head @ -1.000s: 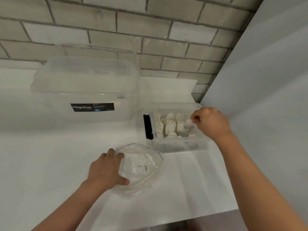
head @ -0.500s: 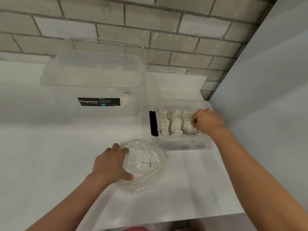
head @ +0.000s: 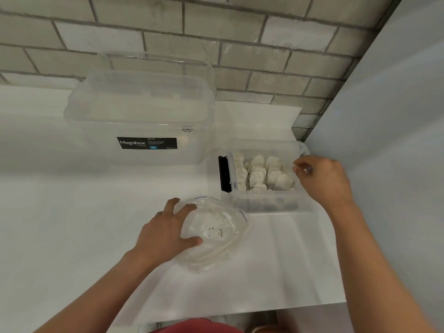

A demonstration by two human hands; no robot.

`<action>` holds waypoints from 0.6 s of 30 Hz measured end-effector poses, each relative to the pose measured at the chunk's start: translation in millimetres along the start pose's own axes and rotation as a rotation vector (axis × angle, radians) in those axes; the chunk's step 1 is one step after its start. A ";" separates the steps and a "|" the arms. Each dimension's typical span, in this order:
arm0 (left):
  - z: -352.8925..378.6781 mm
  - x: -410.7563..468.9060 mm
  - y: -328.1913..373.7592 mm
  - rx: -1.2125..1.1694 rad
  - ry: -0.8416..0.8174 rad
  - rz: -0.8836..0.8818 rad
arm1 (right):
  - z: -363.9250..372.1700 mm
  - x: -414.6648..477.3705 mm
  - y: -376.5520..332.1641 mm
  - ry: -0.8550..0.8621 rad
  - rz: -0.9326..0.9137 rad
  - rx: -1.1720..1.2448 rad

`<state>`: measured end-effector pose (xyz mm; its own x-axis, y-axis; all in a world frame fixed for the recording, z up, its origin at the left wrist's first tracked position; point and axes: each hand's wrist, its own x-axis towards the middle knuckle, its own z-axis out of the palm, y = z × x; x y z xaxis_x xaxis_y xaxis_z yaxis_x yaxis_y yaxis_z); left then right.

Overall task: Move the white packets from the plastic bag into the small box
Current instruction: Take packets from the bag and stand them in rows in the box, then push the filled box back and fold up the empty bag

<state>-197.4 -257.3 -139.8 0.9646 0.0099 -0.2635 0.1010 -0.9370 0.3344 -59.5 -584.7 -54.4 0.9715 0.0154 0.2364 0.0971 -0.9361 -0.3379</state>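
Observation:
The clear plastic bag [head: 216, 234] lies on the white counter, and I see only dark crumbs inside it. My left hand [head: 165, 234] grips the bag's left edge, fingers on top and thumb along the near side. Behind it to the right stands the small clear box [head: 264, 204], without a lid, holding several white packets [head: 262, 174] packed upright. My right hand [head: 322, 179] hovers over the box's right rim. Its fingers are curled together, and no packet shows between them.
A large clear lidded storage tub [head: 144, 116] labelled Megabox stands at the back left against the brick wall. A black latch [head: 224, 174] sticks out on the small box's left side. A pale wall panel [head: 384, 140] closes in the right side. The counter's front edge [head: 240, 311] is near me.
My right hand lowered a white packet into the small box, let it go and drew back to the right rim. My left hand stayed on the bag.

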 end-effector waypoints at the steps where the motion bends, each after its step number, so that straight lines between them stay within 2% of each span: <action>1: -0.4 -0.7 -0.9 -0.059 0.021 0.016 | -2.3 -10.0 3.7 0.065 -0.018 0.069; 3: -0.9 -1.6 -4.4 -0.145 0.040 0.055 | -2.9 -28.0 12.6 0.159 -0.046 0.140; 5: -1.8 -5.3 -6.3 -0.191 0.077 0.122 | -1.2 -42.4 22.3 0.176 -0.013 0.198; 8: -11.4 -13.0 4.0 -0.254 0.244 0.237 | 1.7 -59.3 33.6 0.082 0.103 0.322; 11: -24.9 -13.7 31.1 -0.398 0.350 0.236 | 8.6 -67.6 43.3 -0.059 0.245 0.418; 14: -28.6 1.8 63.5 -0.468 0.398 0.235 | 13.6 -68.3 50.1 -0.146 0.248 0.459; 18: -23.6 30.4 91.4 -0.514 0.387 0.209 | 12.5 -65.6 49.7 -0.173 0.239 0.503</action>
<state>-153.1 -334.4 -96.0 0.9845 0.0607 0.1646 -0.0864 -0.6490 0.7559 -115.7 -627.8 -98.1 0.9962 -0.0787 -0.0375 -0.0793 -0.6398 -0.7644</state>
